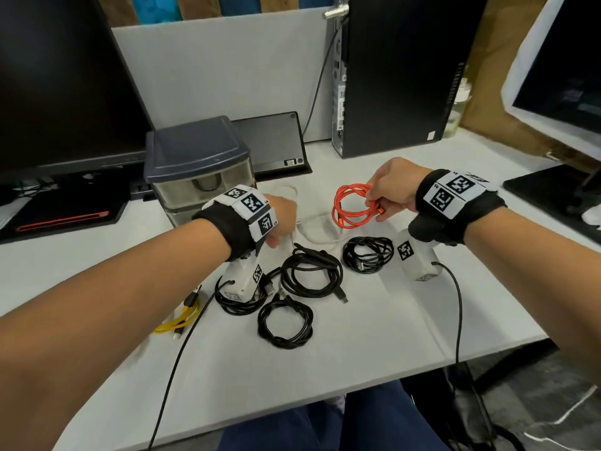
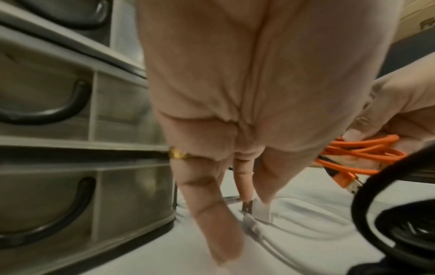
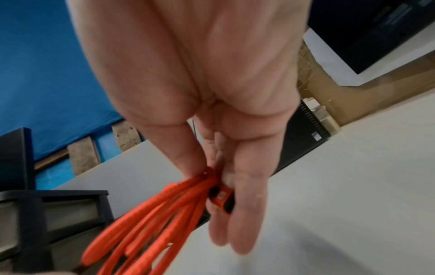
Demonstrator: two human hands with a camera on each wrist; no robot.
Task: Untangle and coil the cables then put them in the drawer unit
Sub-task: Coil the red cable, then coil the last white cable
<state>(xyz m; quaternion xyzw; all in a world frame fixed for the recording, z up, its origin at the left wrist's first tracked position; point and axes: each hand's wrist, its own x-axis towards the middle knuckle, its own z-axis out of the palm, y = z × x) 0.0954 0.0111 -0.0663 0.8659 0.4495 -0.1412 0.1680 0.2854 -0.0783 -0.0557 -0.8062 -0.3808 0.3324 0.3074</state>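
Observation:
My right hand (image 1: 387, 196) pinches a coiled orange cable (image 1: 353, 205) and holds it above the desk, right of the drawer unit (image 1: 198, 157). In the right wrist view thumb and fingers close on the orange cable (image 3: 164, 214) by its plug. My left hand (image 1: 283, 219) hangs beside the drawer unit (image 2: 94, 111), whose drawers are shut. Its straight fingers (image 2: 207, 204) point down, and one fingertip touches the plug of a loose white cable (image 2: 261, 212). The white cable (image 1: 312, 231) lies uncoiled between my hands. Several black coils (image 1: 312, 271) lie in front.
A yellow cable (image 1: 182, 317) lies at the front left. A black monitor (image 1: 58, 86) stands left of the drawer unit, a PC tower (image 1: 396, 76) behind right, and another monitor (image 1: 559, 66) at far right. The desk edge (image 1: 357, 382) runs close to my lap.

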